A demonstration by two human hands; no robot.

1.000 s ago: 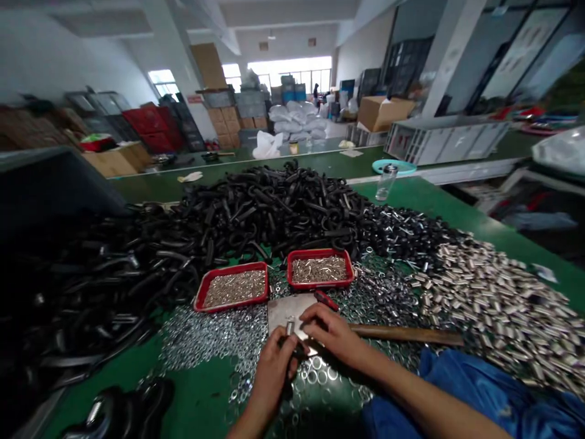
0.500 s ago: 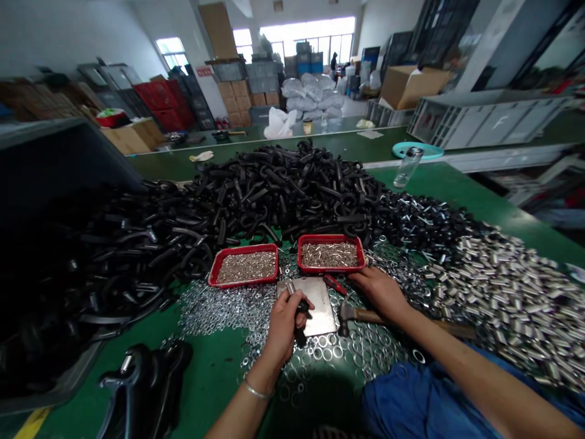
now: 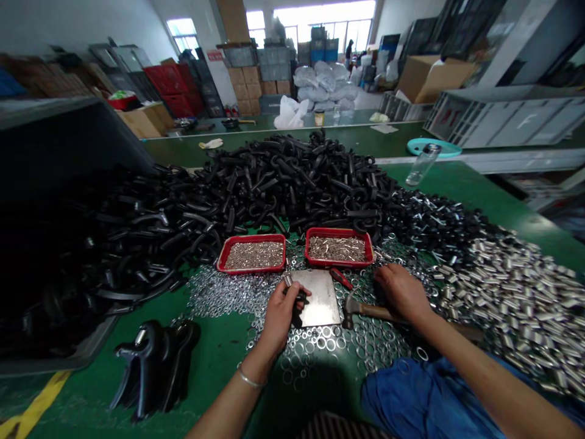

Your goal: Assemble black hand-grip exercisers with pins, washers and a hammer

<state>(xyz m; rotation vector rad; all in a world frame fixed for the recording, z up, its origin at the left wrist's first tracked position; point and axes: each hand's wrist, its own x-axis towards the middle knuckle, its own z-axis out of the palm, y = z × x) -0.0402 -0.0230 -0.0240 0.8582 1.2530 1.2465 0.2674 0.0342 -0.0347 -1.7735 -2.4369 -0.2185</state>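
Note:
My left hand (image 3: 280,312) is closed around a black part with a silver sleeve (image 3: 289,281) at its top end, held upright over the left edge of a small steel plate (image 3: 320,300). My right hand (image 3: 401,290) rests palm down on the pile of silver washers (image 3: 365,341), fingers curled, just above the wooden handle of a hammer (image 3: 365,310) lying beside the plate. I cannot tell whether its fingers pinch anything. Two red trays (image 3: 252,253) (image 3: 339,247) of small metal pieces sit just beyond the plate.
A big heap of black curved handles (image 3: 256,189) fills the green table (image 3: 214,378) behind and to the left. Silver sleeves (image 3: 512,299) pile up at right. Finished black grips (image 3: 155,366) lie at lower left. Red-handled pliers (image 3: 340,278) lie by the plate. A clear bottle (image 3: 423,163) stands far right.
My right hand left the part at the plate and moved right onto the washers. My left hand kept the black part and raised it upright. The view tilted downward.

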